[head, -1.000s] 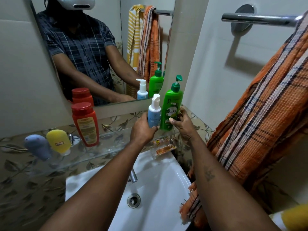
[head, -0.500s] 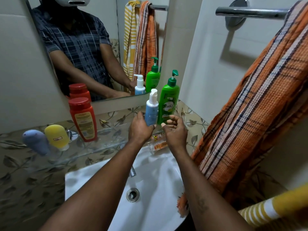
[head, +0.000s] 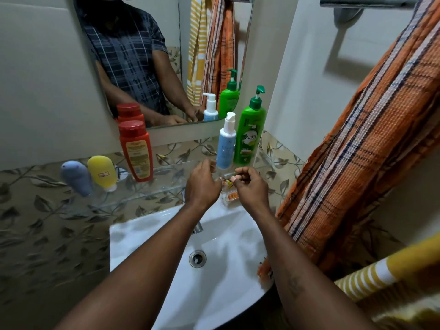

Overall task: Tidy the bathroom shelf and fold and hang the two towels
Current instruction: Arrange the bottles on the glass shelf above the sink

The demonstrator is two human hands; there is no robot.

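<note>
**Spotter:** What is being hidden from you?

**Checker:** Your hands are covering part of the glass shelf (head: pixel 164 179). A small clear packet (head: pixel 230 196) with orange print is lying between and below them, half hidden and too blurred to read. The frame is cutting off the yellow striped towel (head: pixel 392 275) at the lower right. The orange checked towel (head: pixel 371 139) is running out of view at the top right, where it is draping over the rail (head: pixel 366 1).

**Spotter:** Count for me.

**Checker:** You are looking at 5 containers standing on the shelf. There are 2 pump bottles, the blue pump bottle (head: pixel 226 148) touching the green pump bottle (head: pixel 250 136). There is 1 red bottle (head: pixel 136 151), and there are 2 squeeze tubes, the yellow tube (head: pixel 102 172) just beside the grey-blue tube (head: pixel 76 178). The mirror (head: pixel 142 55) is doubling some of them. There are 2 towels.

**Spotter:** And your grip?

**Checker:** Your left hand (head: pixel 202 184) is hanging with loose fingers and holding nothing, its fingertips just beside the blue pump bottle's base. Your right hand (head: pixel 252 186) is curling its fingers above the packet, and I cannot tell whether it is pinching anything. Both pump bottles are standing upright just beyond your hands. The orange checked towel is hanging near your right forearm, over the sink (head: pixel 147 234).
</note>
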